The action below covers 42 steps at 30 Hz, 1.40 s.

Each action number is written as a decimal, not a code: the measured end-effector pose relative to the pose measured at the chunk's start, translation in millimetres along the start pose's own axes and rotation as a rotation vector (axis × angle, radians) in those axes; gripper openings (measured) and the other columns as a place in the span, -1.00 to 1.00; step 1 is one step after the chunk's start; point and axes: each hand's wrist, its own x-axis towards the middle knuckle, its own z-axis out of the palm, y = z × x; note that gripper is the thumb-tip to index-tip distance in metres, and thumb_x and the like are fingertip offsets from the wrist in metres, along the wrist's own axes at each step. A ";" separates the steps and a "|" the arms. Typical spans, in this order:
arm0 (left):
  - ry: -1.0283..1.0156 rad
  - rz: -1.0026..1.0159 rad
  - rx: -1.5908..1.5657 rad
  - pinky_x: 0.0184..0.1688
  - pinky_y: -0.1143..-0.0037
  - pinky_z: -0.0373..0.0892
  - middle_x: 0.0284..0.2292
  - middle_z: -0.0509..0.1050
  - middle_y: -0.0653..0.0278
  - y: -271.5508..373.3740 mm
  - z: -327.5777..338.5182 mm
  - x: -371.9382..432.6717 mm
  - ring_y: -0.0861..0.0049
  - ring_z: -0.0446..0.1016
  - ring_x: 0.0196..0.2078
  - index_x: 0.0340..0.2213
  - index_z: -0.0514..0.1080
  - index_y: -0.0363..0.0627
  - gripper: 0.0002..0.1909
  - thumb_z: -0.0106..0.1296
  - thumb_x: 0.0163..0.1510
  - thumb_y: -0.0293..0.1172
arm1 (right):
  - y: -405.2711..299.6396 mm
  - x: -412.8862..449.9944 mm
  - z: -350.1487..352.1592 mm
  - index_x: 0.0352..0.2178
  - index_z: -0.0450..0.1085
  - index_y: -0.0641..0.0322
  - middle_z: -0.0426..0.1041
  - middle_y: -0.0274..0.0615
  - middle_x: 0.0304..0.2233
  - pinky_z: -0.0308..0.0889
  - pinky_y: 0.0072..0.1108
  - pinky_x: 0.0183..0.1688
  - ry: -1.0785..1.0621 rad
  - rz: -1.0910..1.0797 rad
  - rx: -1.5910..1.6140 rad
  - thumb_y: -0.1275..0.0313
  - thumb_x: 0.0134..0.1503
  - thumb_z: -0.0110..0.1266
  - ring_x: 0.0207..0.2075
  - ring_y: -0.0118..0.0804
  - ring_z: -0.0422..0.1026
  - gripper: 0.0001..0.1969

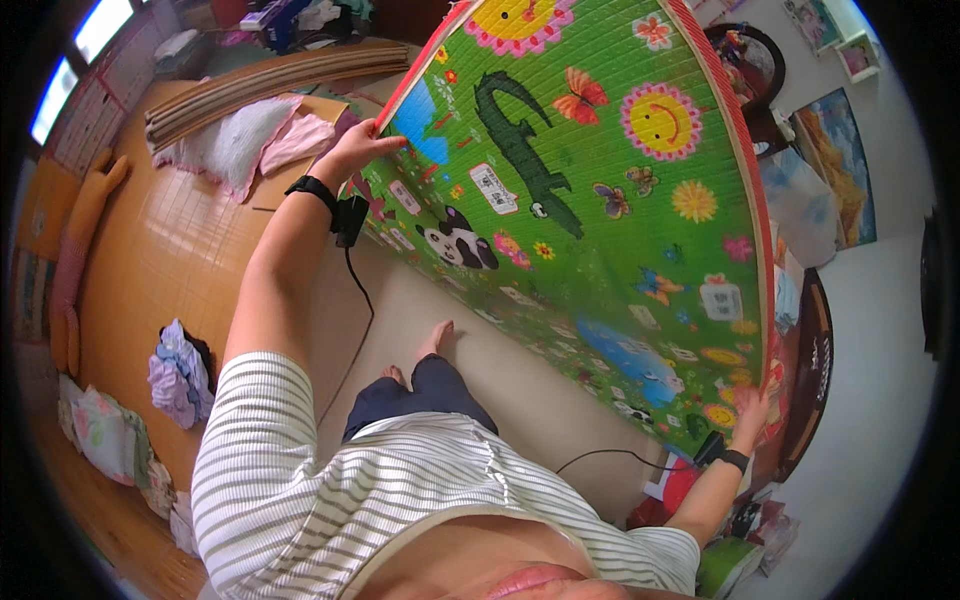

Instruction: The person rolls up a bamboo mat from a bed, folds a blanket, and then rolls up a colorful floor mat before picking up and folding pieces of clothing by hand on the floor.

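A large green foam play mat [592, 255], printed with a crocodile, pandas, butterflies and smiling suns, hangs in front of me, raised and slanting. Its edge has red trim. My left hand [367, 148] grips the trimmed edge at the mat's left side, thumb lying across the printed face. At the lower right, my right hand [750, 411] holds the mat's edge near a corner; its fingers are partly blurred. Each wrist wears a black strap with a small device and a cable.
On the left, a wooden platform [157, 247] bears a white pillow [225, 139], crumpled lilac clothes [178, 375] and a long folded stack of slats or matting [277, 79]. Pale floor [390, 285] lies under my feet. A dark curved wooden frame [814, 375] stands on the right.
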 end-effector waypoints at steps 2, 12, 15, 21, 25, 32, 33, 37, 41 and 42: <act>-0.029 -0.062 -0.001 -0.30 0.58 0.31 -0.42 0.47 0.36 -2.5 7.2 9.1 0.66 0.39 -0.33 -0.26 0.44 -0.20 -0.51 0.25 -0.14 -0.08 | 18.4 15.3 -1.2 -0.06 0.20 0.20 0.45 -0.13 -0.28 0.33 -0.59 -0.33 0.044 0.015 0.073 0.37 0.14 -0.08 -0.28 -0.25 0.47 -0.67; 0.215 -0.271 -0.307 -0.50 0.60 0.35 -0.47 0.50 0.25 13.2 23.0 8.9 0.58 0.46 -0.51 -0.35 0.46 -0.32 -0.74 0.17 -0.07 -0.40 | 33.5 138.0 189.9 0.22 -0.33 0.18 -0.08 0.01 0.21 0.08 -0.39 0.12 -0.193 -0.136 -0.221 0.34 0.07 0.02 0.21 -0.12 -0.01 -0.17; 0.337 -0.255 -0.378 -0.46 0.59 0.37 -0.44 0.50 0.21 10.4 26.1 17.6 0.56 0.47 -0.47 -0.36 0.45 -0.35 -0.78 0.14 -0.06 -0.46 | 96.8 162.5 290.7 0.20 -0.30 0.33 -0.16 0.12 0.23 -0.05 -0.39 0.20 -0.413 -0.299 -0.259 0.32 0.01 0.10 0.24 -0.04 -0.09 -0.13; 0.359 -0.236 -0.505 -0.41 0.56 0.39 -0.43 0.50 0.21 25.3 30.5 20.3 0.53 0.48 -0.45 -0.32 0.43 -0.36 -0.78 0.09 -0.05 -0.50 | 56.8 -22.1 450.8 0.17 -0.24 0.34 -0.11 0.23 0.19 -0.02 -0.31 0.19 -0.772 -0.389 -0.570 0.21 -0.20 0.31 0.22 0.10 -0.07 0.06; 0.148 -0.153 -0.625 -0.36 0.53 0.42 -0.40 0.50 0.19 87.3 47.7 21.5 0.50 0.49 -0.43 -0.29 0.42 -0.37 -0.79 0.03 0.00 -0.51 | 53.5 -107.8 522.0 0.21 -0.38 0.21 -0.33 0.14 0.25 -0.18 -0.01 0.18 -0.854 -0.276 -0.647 0.02 -0.33 0.36 0.28 0.04 -0.26 0.27; -0.344 -0.080 -0.712 -0.33 0.48 0.46 -0.33 0.49 0.14 188.7 127.4 33.4 0.48 0.50 -0.33 -0.23 0.37 -0.35 -0.74 -0.04 0.11 -0.39 | 61.4 -93.8 559.9 0.21 -0.49 0.25 -0.37 0.07 0.26 -0.18 -0.11 0.19 -0.797 -0.319 -0.473 -0.03 -0.40 0.36 0.29 0.00 -0.28 0.37; -0.373 -0.080 -0.699 -0.33 0.48 0.46 -0.33 0.49 0.14 208.0 148.5 37.2 0.48 0.50 -0.33 -0.23 0.37 -0.35 -0.74 -0.04 0.11 -0.39 | 58.4 -81.1 553.0 0.21 -0.49 0.25 -0.37 0.07 0.26 -0.18 -0.11 0.19 -0.775 -0.302 -0.462 -0.03 -0.40 0.36 0.29 0.00 -0.28 0.37; -0.435 0.029 -0.571 -0.29 0.48 0.45 -0.33 0.50 0.17 229.0 193.8 67.6 0.48 0.50 -0.34 -0.22 0.37 -0.31 -0.72 -0.06 0.12 -0.33 | 79.9 -59.9 543.4 0.20 -0.32 0.33 -0.15 0.11 0.22 -0.09 -0.37 0.20 -0.741 -0.452 -0.165 0.01 -0.25 0.30 0.25 0.03 -0.14 0.18; -0.311 0.027 -0.614 -0.28 0.49 0.45 -0.37 0.45 0.16 261.6 206.7 74.0 0.44 0.46 -0.35 -0.24 0.36 -0.34 -0.73 -0.14 0.14 -0.35 | 74.7 -92.1 524.7 0.17 -0.24 0.43 -0.15 0.25 0.19 -0.13 -0.27 0.21 -0.458 -0.446 0.225 -0.42 -0.26 -0.07 0.22 0.14 -0.11 0.24; -0.302 0.015 -0.643 -0.25 0.48 0.44 -0.36 0.45 0.16 267.8 207.9 67.5 0.45 0.45 -0.35 -0.25 0.36 -0.33 -0.74 -0.20 0.19 -0.36 | 92.1 -113.2 524.6 0.17 -0.25 0.42 -0.13 0.25 0.18 -0.13 -0.24 0.20 -0.357 -0.542 0.125 -0.43 -0.29 -0.07 0.22 0.14 -0.11 0.27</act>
